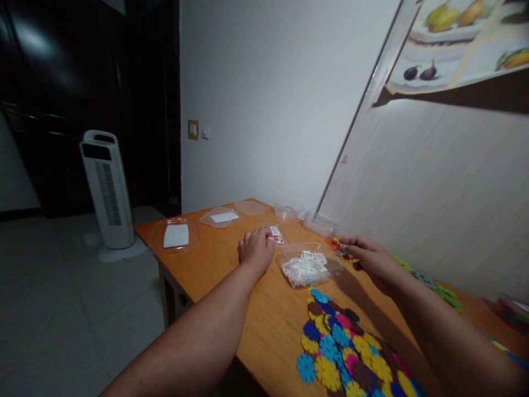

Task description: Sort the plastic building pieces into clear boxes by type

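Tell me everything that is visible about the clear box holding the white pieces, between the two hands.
The clear box is a shallow, rectangular tray of thin see-through plastic with rounded corners and no lid on. It sits flat on the orange wooden table. White pieces are heaped inside, filling mostly its left part. It lies between the left hand and the right hand; neither hand clearly touches it.

On the orange wooden table (264, 331), the heap of many-coloured flower-shaped plastic discs (343, 353) sits at the near edge. Behind it, the clear plastic tray of white pieces (309, 266); clear flat lids (176, 235) line the left edge, the white tower fan (107, 190) beyond.
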Available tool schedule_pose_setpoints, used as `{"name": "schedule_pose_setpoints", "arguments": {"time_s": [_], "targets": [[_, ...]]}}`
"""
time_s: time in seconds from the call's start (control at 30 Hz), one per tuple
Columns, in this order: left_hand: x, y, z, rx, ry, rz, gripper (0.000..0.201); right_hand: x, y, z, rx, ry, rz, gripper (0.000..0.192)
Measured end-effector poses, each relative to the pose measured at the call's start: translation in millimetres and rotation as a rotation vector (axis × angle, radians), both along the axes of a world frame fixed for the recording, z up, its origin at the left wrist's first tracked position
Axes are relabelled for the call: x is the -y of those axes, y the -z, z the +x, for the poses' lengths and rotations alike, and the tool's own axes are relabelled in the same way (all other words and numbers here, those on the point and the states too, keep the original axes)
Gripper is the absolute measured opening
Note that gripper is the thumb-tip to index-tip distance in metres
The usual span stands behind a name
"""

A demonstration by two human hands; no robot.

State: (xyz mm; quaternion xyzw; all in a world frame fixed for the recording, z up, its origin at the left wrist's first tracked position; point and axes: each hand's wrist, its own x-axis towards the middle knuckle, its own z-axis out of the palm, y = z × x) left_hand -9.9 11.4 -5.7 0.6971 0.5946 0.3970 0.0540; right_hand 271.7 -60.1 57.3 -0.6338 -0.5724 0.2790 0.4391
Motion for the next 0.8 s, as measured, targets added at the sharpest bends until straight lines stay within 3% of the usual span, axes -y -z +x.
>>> {"name": "schedule_pose_setpoints", "arguments": {"time_s": [0.1,0.23,0.3,0.43,0.67,0.8], "targets": [[-1.4,4.4,-0.3,-0.089,0.045,-0.034,0.028,7.9,2.9,-9.6,0.317,-0.047,0.038,0.027],[-2.6,8.4,-0.3,-0.160,0.119,-0.088,0.035,17.4,7.8,-14.8,0.563,-0.301,0.102,0.019],[-1.5,8.5,-0.4,-0.191,0.149,-0.116,0.035,19.6,8.2,-17.4,0.653,-0.362,0.091,0.016],[2.1,5.8,-0.8,-0.246,0.137,-0.148,0.031,19.4,8.2,-22.8,0.779,-0.266,0.064,0.015],[-0.4,1.8,-2.1,-0.266,-0.047,-0.225,0.031,24.1,8.0,-33.6,0.870,-0.209,0.039,0.020],[-4.3,3.2,-3.9,-0.270,-0.042,-0.233,0.038,27.0,14.0,-36.4,0.891,-0.177,0.079,0.024]]}}
